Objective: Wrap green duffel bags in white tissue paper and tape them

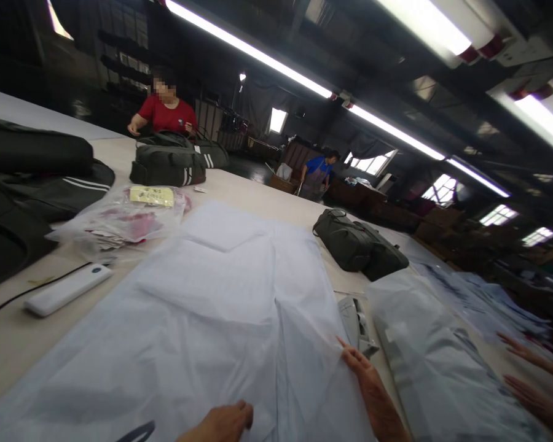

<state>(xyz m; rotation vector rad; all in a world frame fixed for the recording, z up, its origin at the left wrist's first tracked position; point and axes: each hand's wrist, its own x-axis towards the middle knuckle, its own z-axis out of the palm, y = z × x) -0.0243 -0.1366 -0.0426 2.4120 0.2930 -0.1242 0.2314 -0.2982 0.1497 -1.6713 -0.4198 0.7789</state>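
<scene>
A large translucent white plastic sheet or bag (203, 344) lies over the table in front of me, with folds down its middle. My left hand (223, 423) rests on it at the bottom centre, fingers curled, and what they grip, if anything, is hidden. On the right, my right hand (364, 374) pinches the edge of the plastic between thumb and fingers. Beside that hand, a grey-white device (354, 322) is partly covered by the plastic.
Dark green bags (163, 159) stand at the far edge, more (359, 245) lie right of centre. A white device (69, 288) and packets (124, 215) lie left. Another person's hands (529, 362) are near a wrapped bag (433, 350). Two people stand beyond.
</scene>
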